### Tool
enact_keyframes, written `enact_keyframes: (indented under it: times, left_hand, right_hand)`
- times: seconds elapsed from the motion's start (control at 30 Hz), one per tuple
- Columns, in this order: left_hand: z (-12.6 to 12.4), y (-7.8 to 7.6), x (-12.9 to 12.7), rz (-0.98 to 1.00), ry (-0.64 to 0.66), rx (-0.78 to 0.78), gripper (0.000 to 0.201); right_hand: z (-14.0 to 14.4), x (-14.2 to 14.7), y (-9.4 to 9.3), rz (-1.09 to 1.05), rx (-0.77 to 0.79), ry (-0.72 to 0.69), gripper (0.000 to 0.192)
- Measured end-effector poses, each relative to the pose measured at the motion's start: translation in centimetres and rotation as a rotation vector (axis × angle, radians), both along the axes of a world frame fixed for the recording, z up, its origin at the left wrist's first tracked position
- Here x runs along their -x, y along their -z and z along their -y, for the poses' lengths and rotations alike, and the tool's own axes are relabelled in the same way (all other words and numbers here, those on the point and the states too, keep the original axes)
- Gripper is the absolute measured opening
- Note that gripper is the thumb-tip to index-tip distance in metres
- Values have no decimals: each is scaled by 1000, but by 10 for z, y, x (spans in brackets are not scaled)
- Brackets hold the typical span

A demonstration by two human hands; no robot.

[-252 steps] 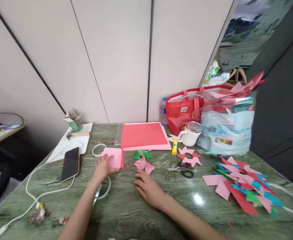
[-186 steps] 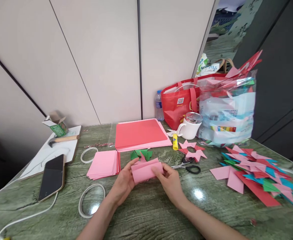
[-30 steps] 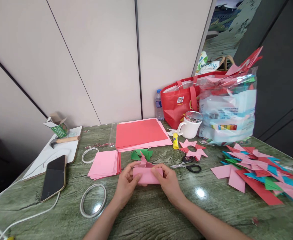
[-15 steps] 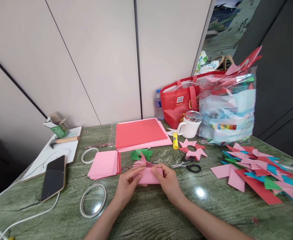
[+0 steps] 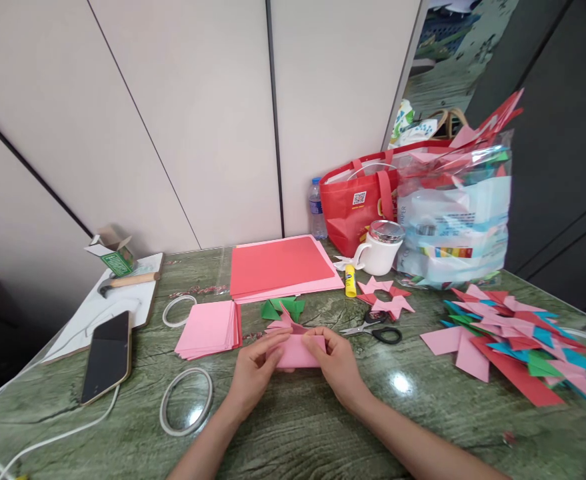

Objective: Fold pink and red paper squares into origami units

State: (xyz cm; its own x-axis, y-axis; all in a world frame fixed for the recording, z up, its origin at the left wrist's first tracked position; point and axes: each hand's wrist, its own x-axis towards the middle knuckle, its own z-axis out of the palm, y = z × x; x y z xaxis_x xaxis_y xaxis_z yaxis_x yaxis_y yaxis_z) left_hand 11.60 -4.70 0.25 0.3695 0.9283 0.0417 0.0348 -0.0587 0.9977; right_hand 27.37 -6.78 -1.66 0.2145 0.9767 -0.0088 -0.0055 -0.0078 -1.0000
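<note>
Between my two hands is a pink sheet of folded paper [image 5: 299, 353], its long edge facing me. My left hand [image 5: 257, 363] pinches its left end, thumb on top. At the right end my right hand [image 5: 335, 363] grips it the same way, fingers partly hidden behind the paper. Just beyond it lie pink folded pieces [image 5: 285, 319] and green folded pieces [image 5: 283, 308]. Left of my hands sits a stack of pink paper squares [image 5: 207, 328], with red ones at its right edge. Scissors [image 5: 373, 330] with black handles lie to the right of my right hand.
Tape rolls [image 5: 187, 402] and a phone [image 5: 107, 357] with a cable lie left. Large red sheets [image 5: 280, 267] are at the back. A glue stick [image 5: 350, 281], white mug [image 5: 380, 250], star-shaped paper ring [image 5: 385, 298] and heap of folded paper [image 5: 523, 340] lie right. A hammer [image 5: 130, 281] rests far left.
Both hands keep the same grip on the pink paper, with almost no movement. The view has shifted very slightly.
</note>
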Motion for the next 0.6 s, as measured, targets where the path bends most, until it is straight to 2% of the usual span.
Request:
enact_keyframes:
  times: [0.17,0.37,0.6]
  left_hand:
    - [0,-1,0,-36,2,-20,29]
    - [-1,-5,2,-176,-30,-173,29]
    - [0,-9,0,-168,-45,-155,36]
  right_hand:
    - [0,0,1,-4,-7,-5,31]
    - [0,-1,3,-45,5,-6,30]
    - [0,0,2,-31,6,9,29]
